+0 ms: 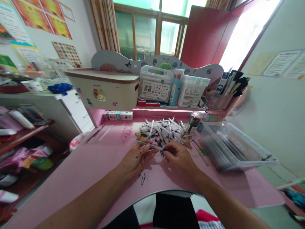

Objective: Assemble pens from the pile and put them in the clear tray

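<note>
A slim whitish pen [155, 147] is held nearly level above the pink desk. My left hand [137, 157], palm up and dotted with dark ink marks, has its thumb closed over the pen's barrel. At the pen's right end my right hand [177, 156] pinches with thumb and forefinger; whether a cap or tip is in that pinch is hidden. Just beyond both hands lies a loose heap of white and dark pens and pen parts [166, 128]. Black ink smears [143, 178] mark the desk below my hands.
To the right stands a clear plastic box [252, 162] with many slim pens inside. A can-shaped pen holder [194, 121] stands behind the heap. Two pens [105, 133] lie at left. The shelf bears a lidded bin [109, 92], marker cases [156, 86] and a pen cup [220, 99].
</note>
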